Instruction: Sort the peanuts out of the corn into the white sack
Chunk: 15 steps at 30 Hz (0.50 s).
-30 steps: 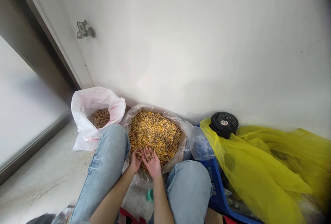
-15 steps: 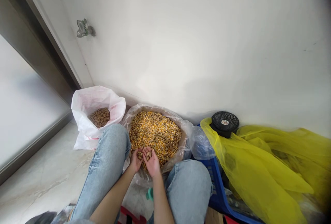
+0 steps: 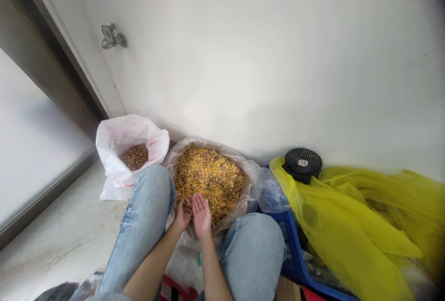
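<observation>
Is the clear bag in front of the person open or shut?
Open: the clear bag has its rim spread wide, and the heap of yellow kernels and brown pieces inside shows plainly.

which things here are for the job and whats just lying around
Likely in use:
left hand, cupping brown oblong pieces
right hand, open
clear plastic bag with yellow kernels
probably the white sack of brown pieces

Apparently lying about:
round black fan
sheer yellow netting
blue plastic crate
</observation>
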{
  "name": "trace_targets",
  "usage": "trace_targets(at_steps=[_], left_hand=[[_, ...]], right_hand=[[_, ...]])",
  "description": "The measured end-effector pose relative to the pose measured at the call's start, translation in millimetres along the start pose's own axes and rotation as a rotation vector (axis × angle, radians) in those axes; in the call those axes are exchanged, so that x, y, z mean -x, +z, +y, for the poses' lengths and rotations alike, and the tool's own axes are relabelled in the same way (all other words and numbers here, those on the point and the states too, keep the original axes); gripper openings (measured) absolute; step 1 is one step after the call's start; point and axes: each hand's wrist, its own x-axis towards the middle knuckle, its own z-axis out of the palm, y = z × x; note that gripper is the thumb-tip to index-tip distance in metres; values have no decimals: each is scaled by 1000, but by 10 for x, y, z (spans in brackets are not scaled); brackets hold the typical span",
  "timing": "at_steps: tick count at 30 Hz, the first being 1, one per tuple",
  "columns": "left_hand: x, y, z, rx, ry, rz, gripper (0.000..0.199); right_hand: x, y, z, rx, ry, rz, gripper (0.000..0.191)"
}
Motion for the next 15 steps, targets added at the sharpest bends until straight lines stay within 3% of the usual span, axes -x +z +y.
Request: trace_targets(at_steps=[2,4,6,10,15], left_hand=[[3,3,21,7,-1,-24,10],[6,12,42,15,0,-36,11],[8,23,58,20,11,-33,12],[11,27,74,24,25,-16,14],[18,6,76,-4,40,-27,13]], right_hand=[[-72,-161,-64,98,-84,176,39],[-146,-348,-81,337,-152,380,38],[-185,-492,-36,571,-171,477,31],[-119,-536,162,740,-161,358,14],[11,-424,274,1052,-30,50,33]])
